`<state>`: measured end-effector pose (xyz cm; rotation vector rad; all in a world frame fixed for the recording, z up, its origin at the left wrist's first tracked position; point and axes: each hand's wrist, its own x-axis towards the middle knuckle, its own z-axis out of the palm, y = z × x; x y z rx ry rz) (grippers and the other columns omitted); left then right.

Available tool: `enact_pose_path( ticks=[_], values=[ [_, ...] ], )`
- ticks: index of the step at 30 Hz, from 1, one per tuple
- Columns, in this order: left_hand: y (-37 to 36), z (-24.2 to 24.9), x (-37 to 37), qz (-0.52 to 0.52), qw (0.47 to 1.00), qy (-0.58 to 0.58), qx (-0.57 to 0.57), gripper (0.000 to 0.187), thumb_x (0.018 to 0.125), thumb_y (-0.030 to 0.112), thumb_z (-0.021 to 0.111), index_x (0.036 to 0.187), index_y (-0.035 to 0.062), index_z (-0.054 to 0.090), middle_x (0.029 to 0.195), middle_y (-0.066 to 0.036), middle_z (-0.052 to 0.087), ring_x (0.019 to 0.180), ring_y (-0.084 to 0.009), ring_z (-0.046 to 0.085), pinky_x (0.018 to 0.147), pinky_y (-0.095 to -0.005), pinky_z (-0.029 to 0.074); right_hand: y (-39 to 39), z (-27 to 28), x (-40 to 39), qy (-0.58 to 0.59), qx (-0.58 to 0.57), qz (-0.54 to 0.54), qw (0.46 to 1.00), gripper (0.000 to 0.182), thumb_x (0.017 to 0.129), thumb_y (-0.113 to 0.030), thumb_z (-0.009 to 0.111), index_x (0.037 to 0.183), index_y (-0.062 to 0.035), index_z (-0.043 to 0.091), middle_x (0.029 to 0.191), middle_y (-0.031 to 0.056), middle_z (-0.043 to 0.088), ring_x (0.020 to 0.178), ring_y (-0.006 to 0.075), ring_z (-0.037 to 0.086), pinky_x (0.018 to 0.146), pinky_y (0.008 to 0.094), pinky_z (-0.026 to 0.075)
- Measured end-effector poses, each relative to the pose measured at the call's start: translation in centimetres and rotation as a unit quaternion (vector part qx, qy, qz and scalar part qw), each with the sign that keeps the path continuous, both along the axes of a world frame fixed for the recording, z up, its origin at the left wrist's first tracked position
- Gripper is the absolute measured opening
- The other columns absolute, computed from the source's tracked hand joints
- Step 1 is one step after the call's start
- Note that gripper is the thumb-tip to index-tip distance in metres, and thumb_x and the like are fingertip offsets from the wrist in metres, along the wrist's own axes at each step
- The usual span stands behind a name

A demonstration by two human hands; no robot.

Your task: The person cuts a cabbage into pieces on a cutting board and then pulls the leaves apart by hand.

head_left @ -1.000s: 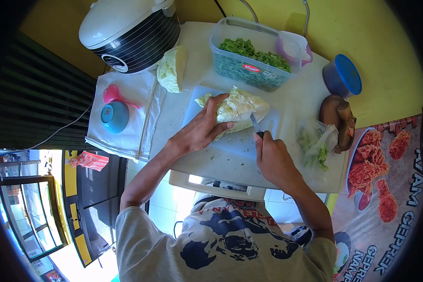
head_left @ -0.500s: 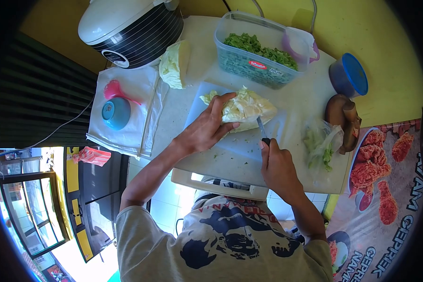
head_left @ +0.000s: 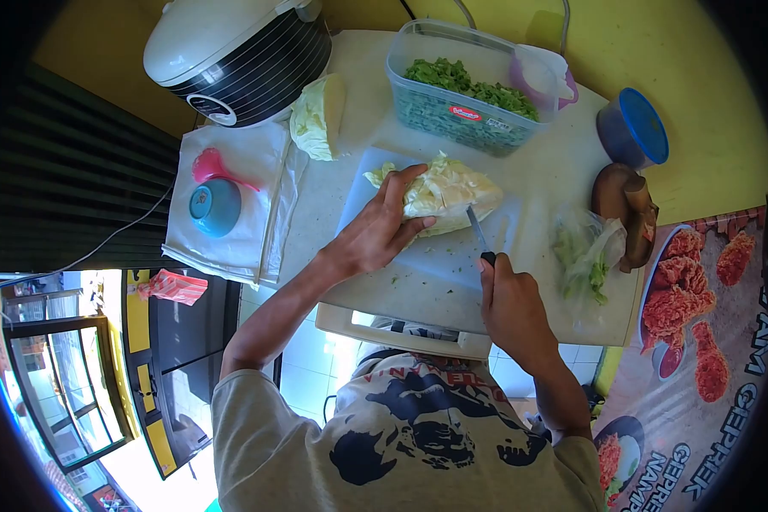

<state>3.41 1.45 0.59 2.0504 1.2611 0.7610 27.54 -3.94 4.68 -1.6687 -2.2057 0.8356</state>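
Note:
A piece of pale cabbage (head_left: pixel 454 194) lies on a white cutting board (head_left: pixel 363 183), with loose shreds at its left end. My left hand (head_left: pixel 380 224) grips the cabbage from its left side, thumb near the front and fingers over the top. In my right hand (head_left: pixel 518 311) is a knife (head_left: pixel 478 227) with a black handle, my fingers wrapped round it. The blade's tip meets the cabbage near its right end. Small green and pale bits are scattered on the board and the table in front of it.
Behind the board stands a clear container (head_left: pixel 465 128) of chopped greens. Another cabbage piece (head_left: pixel 316 119) rests beside the rice cooker (head_left: pixel 247 68). At left are a blue bowl (head_left: pixel 216 207) and pink spoon (head_left: pixel 209 165); at right, a plastic bag (head_left: pixel 584 256), a brown object (head_left: pixel 620 205) and a blue-lidded tub (head_left: pixel 631 128).
The knife and my right hand have shifted slightly toward me, so a little more of the blade shows. My left hand stays on the cabbage. The whole view has tilted slightly.

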Motion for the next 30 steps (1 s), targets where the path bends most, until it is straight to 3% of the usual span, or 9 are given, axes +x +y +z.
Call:
enact_pose_path(
  ticks=[13,16,25,28,30],
  values=[
    [0.1,-0.4,0.1,0.001,1.0,-0.001,0.016,0.068,0.099,0.018,0.064,0.147,-0.0037,0.021,0.133,-0.034,0.043,0.122,-0.0525,0.05,0.103,-0.0518,0.043,0.4,-0.7,-0.4,-0.004,-0.074,-0.006,0.997,0.041,0.108,-0.03,0.045,0.097,0.0087,0.053,0.067,0.0316,0.058,0.063,0.0504,0.06,0.06,0.0553,0.049],
    [-0.1,0.1,0.4,0.024,0.999,0.002,-0.035,0.068,0.099,0.018,0.062,0.149,-0.0012,0.02,0.148,-0.029,0.037,0.137,-0.0459,0.041,0.113,-0.0495,0.037,0.5,-0.7,0.0,0.006,-0.082,0.004,0.997,0.041,0.108,-0.03,0.044,0.099,0.0088,0.054,0.071,0.0324,0.059,0.066,0.0503,0.061,0.062,0.0559,0.049],
    [-0.3,-0.2,0.6,0.044,0.998,0.022,-0.029,0.068,0.1,0.02,0.061,0.149,-0.002,0.019,0.148,-0.029,0.036,0.136,-0.0447,0.043,0.114,-0.0488,0.037,0.5,-0.9,-1.4,0.0,-0.089,-0.02,0.996,0.041,0.108,-0.029,0.042,0.096,0.0089,0.054,0.072,0.0331,0.06,0.067,0.0499,0.062,0.064,0.0553,0.05],
    [-0.2,0.0,0.7,0.038,0.999,0.016,-0.003,0.068,0.1,0.022,0.061,0.146,-0.0064,0.021,0.14,-0.034,0.039,0.132,-0.0522,0.043,0.11,-0.0514,0.039,0.6,-1.8,-1.1,0.005,-0.068,-0.006,0.998,0.041,0.108,-0.028,0.042,0.095,0.0091,0.054,0.072,0.034,0.06,0.067,0.0491,0.063,0.064,0.0555,0.051],
    [-0.2,-0.1,0.9,0.042,0.999,0.005,-0.009,0.067,0.101,0.022,0.061,0.148,-0.0037,0.02,0.146,-0.031,0.037,0.135,-0.0466,0.043,0.112,-0.0488,0.037,0.7,-1.3,-0.2,0.005,-0.06,0.016,0.998,0.041,0.108,-0.028,0.042,0.095,0.0092,0.054,0.073,0.0342,0.061,0.069,0.0491,0.063,0.066,0.056,0.052]
  ],
)
